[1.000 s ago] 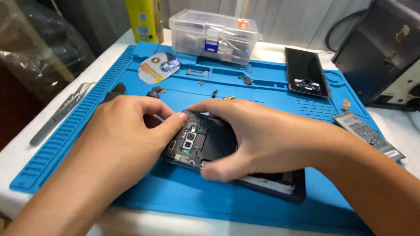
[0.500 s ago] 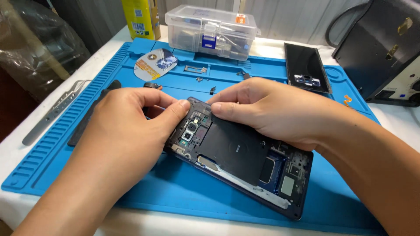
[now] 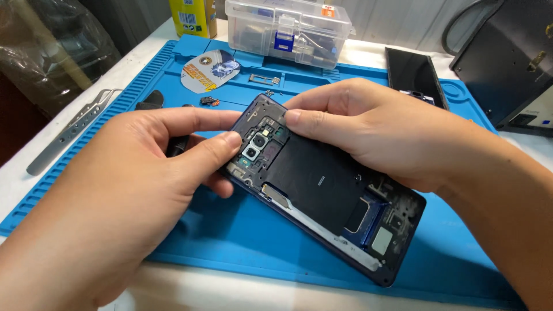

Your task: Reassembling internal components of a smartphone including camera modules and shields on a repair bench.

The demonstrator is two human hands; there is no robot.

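Observation:
An opened blue smartphone [image 3: 322, 196], back cover off with its camera module and black inner plate showing, is raised at an angle above the blue work mat [image 3: 247, 242]. My left hand [image 3: 144, 178] grips its upper left edge, thumb pressed beside the camera. My right hand [image 3: 374, 129] holds the top end from the right, thumb and forefinger pinched on the frame next to the camera area.
A clear plastic parts box [image 3: 288, 26] stands at the mat's far edge, a yellow bottle [image 3: 193, 14] left of it. A black phone panel [image 3: 413, 72] lies at back right beside a dark machine [image 3: 512, 63]. Metal tweezers [image 3: 69, 135] rest at left. Small screws and parts [image 3: 208, 101] and a round sticker [image 3: 210, 70] lie on the mat.
My right hand has slid off the phone's middle to its top end, uncovering the inner plate. The phone has been lifted and tilted, and the view has come closer.

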